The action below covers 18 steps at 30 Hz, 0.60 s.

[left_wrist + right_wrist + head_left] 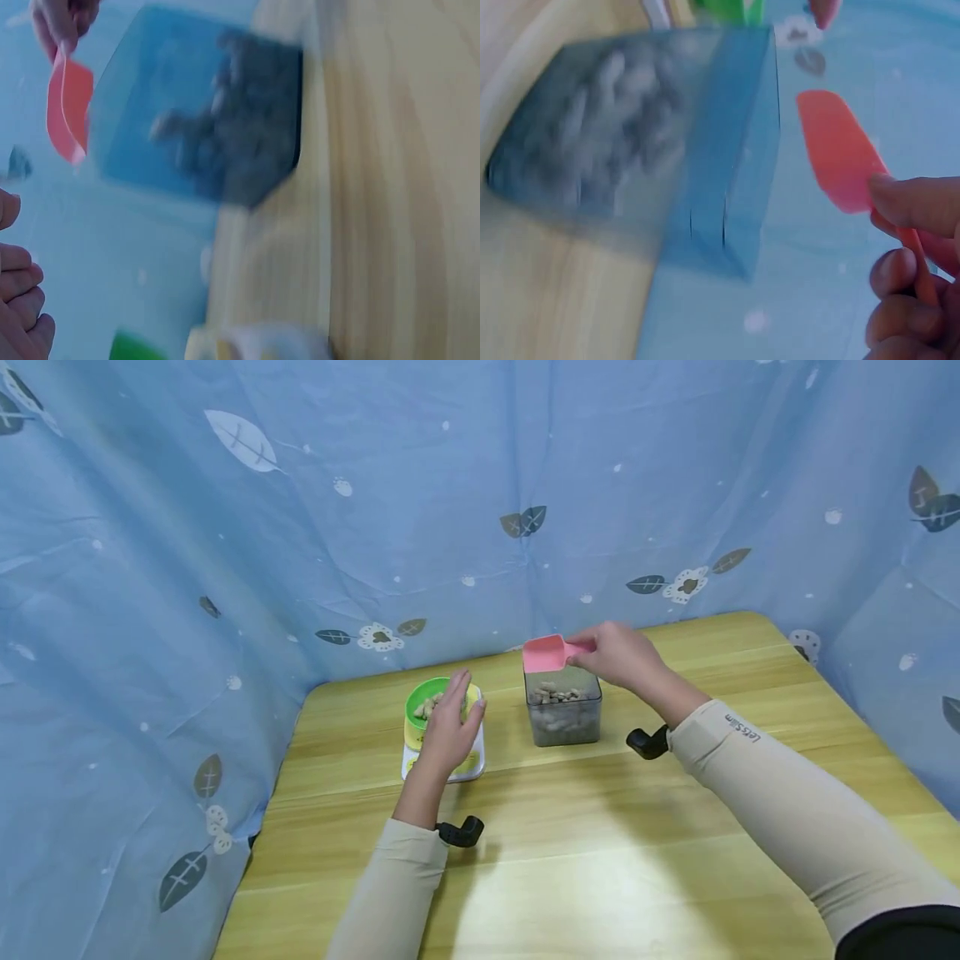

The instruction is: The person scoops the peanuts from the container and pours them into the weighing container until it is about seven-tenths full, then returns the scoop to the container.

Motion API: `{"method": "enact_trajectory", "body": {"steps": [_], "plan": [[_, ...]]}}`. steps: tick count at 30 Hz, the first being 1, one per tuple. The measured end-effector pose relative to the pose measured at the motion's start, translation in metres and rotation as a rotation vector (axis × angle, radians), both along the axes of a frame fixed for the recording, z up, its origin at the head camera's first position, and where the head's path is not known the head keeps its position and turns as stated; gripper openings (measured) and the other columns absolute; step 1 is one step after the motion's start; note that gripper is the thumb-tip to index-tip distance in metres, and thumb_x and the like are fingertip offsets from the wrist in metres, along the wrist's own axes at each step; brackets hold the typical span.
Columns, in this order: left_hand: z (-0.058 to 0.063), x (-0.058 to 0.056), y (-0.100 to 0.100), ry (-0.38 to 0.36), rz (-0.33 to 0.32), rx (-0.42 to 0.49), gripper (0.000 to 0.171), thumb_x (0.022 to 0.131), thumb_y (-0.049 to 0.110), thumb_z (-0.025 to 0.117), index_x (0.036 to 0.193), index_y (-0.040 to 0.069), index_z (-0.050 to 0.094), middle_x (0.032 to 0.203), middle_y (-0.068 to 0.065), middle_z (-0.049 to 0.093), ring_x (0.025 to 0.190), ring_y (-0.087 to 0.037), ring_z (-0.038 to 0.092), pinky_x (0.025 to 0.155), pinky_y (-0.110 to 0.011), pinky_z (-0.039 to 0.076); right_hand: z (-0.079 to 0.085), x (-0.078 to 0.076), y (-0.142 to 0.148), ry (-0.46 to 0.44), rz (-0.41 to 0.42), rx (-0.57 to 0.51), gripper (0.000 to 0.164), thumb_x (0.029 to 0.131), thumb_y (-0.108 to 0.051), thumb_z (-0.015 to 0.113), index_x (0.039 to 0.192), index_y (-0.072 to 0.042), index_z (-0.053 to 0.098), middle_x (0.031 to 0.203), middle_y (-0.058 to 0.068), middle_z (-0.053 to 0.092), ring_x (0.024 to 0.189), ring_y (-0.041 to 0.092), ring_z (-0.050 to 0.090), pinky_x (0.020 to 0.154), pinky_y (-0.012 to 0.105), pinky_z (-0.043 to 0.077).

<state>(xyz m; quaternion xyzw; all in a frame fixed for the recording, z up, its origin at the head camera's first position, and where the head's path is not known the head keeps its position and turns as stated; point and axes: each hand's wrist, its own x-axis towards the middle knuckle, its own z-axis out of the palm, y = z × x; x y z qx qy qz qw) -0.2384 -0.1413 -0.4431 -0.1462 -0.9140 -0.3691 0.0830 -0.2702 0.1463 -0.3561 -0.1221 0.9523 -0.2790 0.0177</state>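
Note:
My right hand point(618, 656) pinches the handle of a pink scoop point(543, 653), held above the rear of a translucent grey bin point(566, 731). The scoop's pink inside shows in the head view with nothing visible in it. Peanuts point(555, 693) lie in the bin, well below its rim. My left hand point(446, 731) has its fingers extended in front of a green bowl point(412, 700) and partly covers it. More peanuts point(427, 706) are in that bowl, which stands on a white and yellow kitchen scale point(472, 767). Whether the left hand touches the bowl cannot be told.
Bowl and bin stand apart on a wooden table point(555, 843), near its back edge. Behind and on both sides hangs a blue curtain point(465, 485) with a leaf print. Black wrist cameras point(462, 832) are strapped on both forearms.

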Motion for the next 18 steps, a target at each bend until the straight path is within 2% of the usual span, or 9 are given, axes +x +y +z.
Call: {"method": "enact_trajectory", "body": {"steps": [3, 5, 7, 10, 13, 18], "plan": [[0.000, -0.003, 0.023, -0.010, -0.052, -0.004, 0.058, 0.105, 0.035, 0.046, 0.156, 0.014, 0.029, 0.163, -0.001, 0.024, 0.151, -0.019, 0.020, 0.122, -0.044, 0.024, 0.002, -0.001, 0.013, -0.012, -0.024, 0.069, 0.038, 0.093, -0.027, 0.067, 0.130, -0.017, 0.067, 0.115, 0.011, 0.072, 0.069, 0.022, 0.056, 0.052, 0.031, 0.037], [-0.001, -0.004, 0.037, -0.035, -0.077, -0.003, 0.058, 0.105, 0.036, 0.046, 0.156, 0.016, 0.030, 0.163, 0.000, 0.024, 0.151, -0.019, 0.021, 0.122, -0.043, 0.025, 0.001, -0.001, 0.015, 0.037, -0.010, 0.159, 0.035, 0.092, -0.025, 0.067, 0.126, -0.018, 0.070, 0.113, 0.011, 0.073, 0.071, 0.022, 0.058, 0.050, 0.031, 0.038], [-0.002, -0.006, 0.048, -0.049, -0.093, -0.015, 0.057, 0.104, 0.036, 0.046, 0.155, 0.015, 0.031, 0.163, -0.001, 0.025, 0.150, -0.019, 0.021, 0.122, -0.042, 0.026, -0.003, 0.000, 0.014, 0.107, 0.021, 0.257, 0.030, 0.092, -0.022, 0.067, 0.122, -0.020, 0.073, 0.108, 0.010, 0.074, 0.071, 0.024, 0.061, 0.049, 0.032, 0.041], [-0.005, -0.008, 0.059, -0.057, -0.113, -0.047, 0.057, 0.105, 0.036, 0.046, 0.155, 0.013, 0.033, 0.163, -0.002, 0.025, 0.150, -0.019, 0.022, 0.122, -0.042, 0.026, -0.012, 0.001, 0.006, 0.226, 0.084, 0.383, 0.024, 0.091, -0.009, 0.064, 0.107, -0.020, 0.078, 0.095, 0.007, 0.073, 0.074, 0.023, 0.062, 0.049, 0.036, 0.047], [-0.008, -0.010, 0.066, -0.048, -0.123, -0.075, 0.055, 0.105, 0.035, 0.045, 0.153, 0.011, 0.035, 0.162, -0.002, 0.027, 0.149, -0.020, 0.025, 0.121, -0.041, 0.028, -0.021, 0.002, 0.000, 0.325, 0.154, 0.464, 0.028, 0.086, 0.005, 0.063, 0.093, -0.017, 0.079, 0.085, 0.005, 0.068, 0.070, 0.022, 0.059, 0.048, 0.038, 0.050], [-0.009, -0.011, 0.071, -0.060, -0.121, -0.068, 0.054, 0.105, 0.036, 0.044, 0.152, 0.011, 0.037, 0.162, -0.001, 0.028, 0.148, -0.020, 0.028, 0.120, -0.040, 0.030, -0.031, -0.003, -0.006, 0.504, 0.288, 0.566, 0.020, 0.078, 0.006, 0.076, 0.082, -0.014, 0.077, 0.083, 0.004, 0.066, 0.072, 0.023, 0.059, 0.055, 0.036, 0.055]]}}
